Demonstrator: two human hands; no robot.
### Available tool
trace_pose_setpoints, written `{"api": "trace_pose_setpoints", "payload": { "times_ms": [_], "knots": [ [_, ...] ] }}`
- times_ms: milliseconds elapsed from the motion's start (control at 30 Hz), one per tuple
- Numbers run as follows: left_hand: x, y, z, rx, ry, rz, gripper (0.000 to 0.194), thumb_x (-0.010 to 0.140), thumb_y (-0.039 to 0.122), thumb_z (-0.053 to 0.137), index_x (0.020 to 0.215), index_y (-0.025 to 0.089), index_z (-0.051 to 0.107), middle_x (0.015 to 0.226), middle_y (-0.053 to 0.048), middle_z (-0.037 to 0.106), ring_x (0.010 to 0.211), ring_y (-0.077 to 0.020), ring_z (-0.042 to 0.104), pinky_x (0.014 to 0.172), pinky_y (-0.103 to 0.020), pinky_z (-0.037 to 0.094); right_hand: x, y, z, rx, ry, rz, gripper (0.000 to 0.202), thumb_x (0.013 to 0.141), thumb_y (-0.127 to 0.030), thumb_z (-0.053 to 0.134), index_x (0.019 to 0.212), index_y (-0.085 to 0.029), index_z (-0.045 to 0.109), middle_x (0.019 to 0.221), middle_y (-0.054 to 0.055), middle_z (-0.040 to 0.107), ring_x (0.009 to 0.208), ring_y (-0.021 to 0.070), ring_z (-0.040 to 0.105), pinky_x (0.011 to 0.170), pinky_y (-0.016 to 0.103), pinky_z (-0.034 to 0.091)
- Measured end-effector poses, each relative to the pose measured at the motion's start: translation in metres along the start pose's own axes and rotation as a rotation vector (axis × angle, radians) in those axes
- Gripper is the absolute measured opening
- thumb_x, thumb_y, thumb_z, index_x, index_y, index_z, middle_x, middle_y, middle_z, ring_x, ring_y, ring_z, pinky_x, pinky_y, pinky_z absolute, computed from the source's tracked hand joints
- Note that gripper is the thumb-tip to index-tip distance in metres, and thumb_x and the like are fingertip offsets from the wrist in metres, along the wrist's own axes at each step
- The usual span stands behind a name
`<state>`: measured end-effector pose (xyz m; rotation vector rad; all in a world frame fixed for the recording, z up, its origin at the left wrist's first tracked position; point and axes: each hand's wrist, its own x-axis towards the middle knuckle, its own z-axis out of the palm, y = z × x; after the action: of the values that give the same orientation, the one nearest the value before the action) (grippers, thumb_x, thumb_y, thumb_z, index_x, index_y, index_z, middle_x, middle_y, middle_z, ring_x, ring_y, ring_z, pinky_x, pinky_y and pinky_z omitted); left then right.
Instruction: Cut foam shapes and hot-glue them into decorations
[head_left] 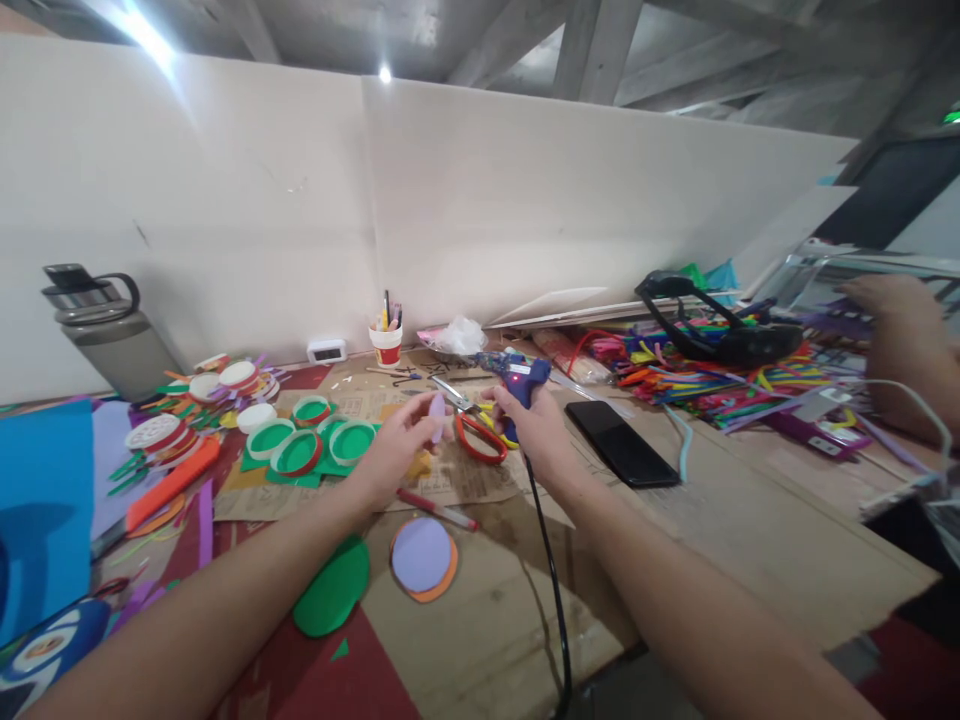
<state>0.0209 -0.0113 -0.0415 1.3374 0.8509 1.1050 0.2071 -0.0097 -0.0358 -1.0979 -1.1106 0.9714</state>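
Observation:
In my right hand is a blue hot glue gun, its nozzle pointing left and its black cord trailing down to the table's front edge. My left hand pinches a small light-purple foam piece, seen nearly edge-on, to the left of the nozzle. Between and behind the hands lie red-handled scissors. A red pen rests on the cardboard below. Nearer to me, a light-purple disc overlaps an orange one, with a green foam piece beside it.
Green-lined round lids sit at left, near an orange cutter and a grey bottle. On the right are a black phone, pipe cleaners and a black headset. Another person's arm reaches in at far right.

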Motion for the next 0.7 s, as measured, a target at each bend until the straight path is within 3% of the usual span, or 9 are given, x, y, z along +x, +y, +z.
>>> {"api": "trace_pose_setpoints", "payload": {
  "times_ms": [100, 200, 300, 467, 567, 700],
  "knots": [
    [0.003, 0.001, -0.001, -0.151, 0.015, -0.054, 0.033, 0.078, 0.028, 0.061, 0.108, 0.014, 0.064, 0.102, -0.010, 0.070, 0.076, -0.0161, 0.064, 0.058, -0.025, 0.043, 0.012, 0.004, -0.009, -0.036, 0.072, -0.020, 0.030, 0.074, -0.043, 0.066, 0.087, -0.017, 0.058, 0.066, -0.003, 0.058, 0.049, 0.0099, 0.051, 0.050, 0.025, 0.043],
    [0.004, 0.000, -0.003, -0.163, 0.032, -0.064, 0.033, 0.076, 0.033, 0.068, 0.101, 0.012, 0.065, 0.097, -0.011, 0.071, 0.068, -0.0142, 0.063, 0.054, -0.024, 0.040, 0.022, 0.011, -0.015, -0.119, 0.138, 0.017, 0.029, 0.073, -0.042, 0.066, 0.086, -0.018, 0.056, 0.067, -0.002, 0.059, 0.051, 0.0112, 0.054, 0.050, 0.027, 0.047],
    [0.005, 0.001, -0.005, -0.162, 0.030, -0.043, 0.040, 0.075, 0.042, 0.072, 0.101, 0.013, 0.065, 0.092, -0.011, 0.072, 0.062, -0.0127, 0.062, 0.051, -0.023, 0.038, 0.031, 0.018, -0.021, -0.258, 0.157, 0.033, 0.023, 0.076, -0.039, 0.062, 0.083, -0.017, 0.057, 0.067, 0.000, 0.061, 0.052, 0.0121, 0.055, 0.050, 0.026, 0.047],
    [0.008, 0.003, -0.009, -0.204, 0.074, -0.044, 0.041, 0.073, 0.038, 0.076, 0.101, 0.012, 0.063, 0.083, -0.009, 0.072, 0.056, -0.0116, 0.060, 0.047, -0.021, 0.035, 0.042, 0.026, -0.033, -0.385, 0.176, 0.033, 0.015, 0.071, -0.029, 0.067, 0.074, -0.017, 0.059, 0.064, 0.003, 0.063, 0.054, 0.0140, 0.056, 0.050, 0.027, 0.045],
    [0.009, 0.002, -0.009, -0.214, 0.071, -0.042, 0.038, 0.075, 0.036, 0.074, 0.103, 0.012, 0.063, 0.085, -0.009, 0.073, 0.061, -0.0130, 0.063, 0.048, -0.020, 0.038, 0.047, 0.031, -0.040, -0.422, 0.180, 0.034, 0.014, 0.067, -0.025, 0.070, 0.070, -0.017, 0.059, 0.058, 0.001, 0.060, 0.052, 0.0148, 0.055, 0.051, 0.027, 0.044],
    [0.009, 0.000, -0.011, -0.229, 0.063, -0.039, 0.030, 0.081, 0.029, 0.070, 0.105, 0.012, 0.062, 0.090, -0.008, 0.073, 0.082, -0.0187, 0.070, 0.059, -0.022, 0.049, 0.052, 0.038, -0.046, -0.402, 0.188, 0.024, 0.018, 0.063, -0.020, 0.072, 0.077, -0.017, 0.060, 0.060, 0.000, 0.061, 0.053, 0.0146, 0.056, 0.053, 0.027, 0.045]
  ]
}}
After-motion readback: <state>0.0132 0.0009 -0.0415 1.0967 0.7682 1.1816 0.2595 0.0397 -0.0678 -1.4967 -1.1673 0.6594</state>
